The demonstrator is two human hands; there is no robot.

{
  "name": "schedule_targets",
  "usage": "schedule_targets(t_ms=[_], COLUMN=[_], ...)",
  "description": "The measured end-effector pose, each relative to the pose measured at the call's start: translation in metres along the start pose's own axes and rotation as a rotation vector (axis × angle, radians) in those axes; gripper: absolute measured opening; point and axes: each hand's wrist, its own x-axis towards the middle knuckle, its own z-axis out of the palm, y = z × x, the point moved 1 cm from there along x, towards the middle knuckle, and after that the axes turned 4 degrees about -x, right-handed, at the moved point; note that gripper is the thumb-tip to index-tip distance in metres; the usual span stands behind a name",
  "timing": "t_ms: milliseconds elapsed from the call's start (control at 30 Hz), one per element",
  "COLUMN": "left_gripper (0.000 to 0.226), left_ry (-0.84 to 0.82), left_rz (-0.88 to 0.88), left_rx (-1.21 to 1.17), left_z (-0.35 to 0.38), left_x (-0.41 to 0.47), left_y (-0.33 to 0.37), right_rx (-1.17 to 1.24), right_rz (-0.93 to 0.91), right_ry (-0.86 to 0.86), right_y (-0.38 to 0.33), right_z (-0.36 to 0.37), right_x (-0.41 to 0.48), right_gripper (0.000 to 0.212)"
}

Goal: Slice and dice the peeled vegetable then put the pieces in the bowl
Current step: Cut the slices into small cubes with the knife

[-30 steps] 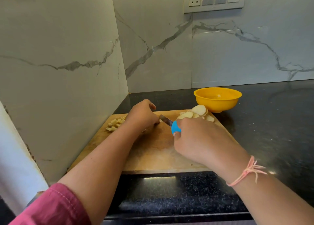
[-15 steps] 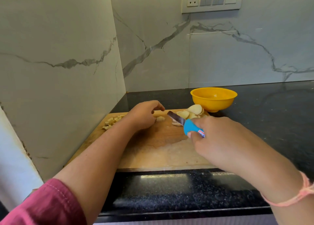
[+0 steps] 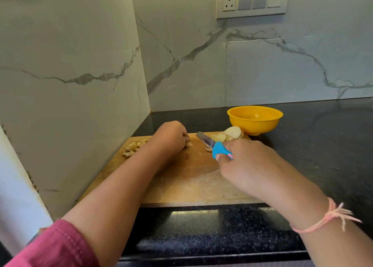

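Observation:
A wooden cutting board (image 3: 181, 182) lies on the black counter. My right hand (image 3: 248, 161) grips a knife (image 3: 214, 145) with a blue handle, its blade pointing up and left over the board. My left hand (image 3: 171, 137) rests curled on the board, fingertips on small pale pieces (image 3: 189, 144). A stack of pale round slices (image 3: 228, 135) sits at the board's far right corner, just behind the blade. Diced pieces (image 3: 133, 147) lie in a heap at the far left. The yellow bowl (image 3: 254, 119) stands behind the slices and looks empty.
Marble walls close the corner on the left and behind. A switch panel (image 3: 252, 1) is on the back wall. The black counter (image 3: 323, 137) stretches to the right of the board. The counter's front edge runs just below the board.
My right hand has drawn the knife back to the right, away from my left hand, with the blade lifted. My left hand curled its fingers in over the small pieces.

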Motion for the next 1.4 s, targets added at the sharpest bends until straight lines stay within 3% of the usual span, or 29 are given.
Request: schedule_targets(t_ms=[333,533,633,800,933,1233,1400], left_gripper=[0.04,0.035,0.033,0.026,0.027,0.022,0.025], left_ry=[0.091,0.114,0.123,0.15,0.153,0.156,0.185], left_rz=[-0.055,-0.055,-0.059,-0.057,-0.062,-0.071,-0.059], left_rx=[-0.128,-0.134,-0.136,-0.125,-0.116,-0.079,-0.08], left_z=[0.0,0.004,0.005,0.007,0.007,0.005,0.005], left_x=[-0.001,0.003,0.003,0.002,0.003,-0.004,-0.008], left_y=[-0.007,-0.008,-0.009,-0.009,-0.008,-0.004,-0.003], right_rx=[0.003,-0.016,-0.058,-0.139,-0.129,-0.157,-0.17], right_rz=[0.009,0.026,0.002,-0.086,-0.082,-0.148,-0.156], right_ry=[-0.135,-0.171,-0.158,-0.158,-0.155,-0.204,-0.188], right_y=[-0.025,-0.033,-0.04,-0.044,-0.034,-0.026,-0.021], right_z=[0.004,0.007,0.008,0.009,0.006,-0.017,-0.021], right_x=[0.009,0.009,0.014,0.014,0.004,-0.017,-0.023], right_gripper=[0.031,0.009,0.016,0.007,0.017,0.01,0.019])
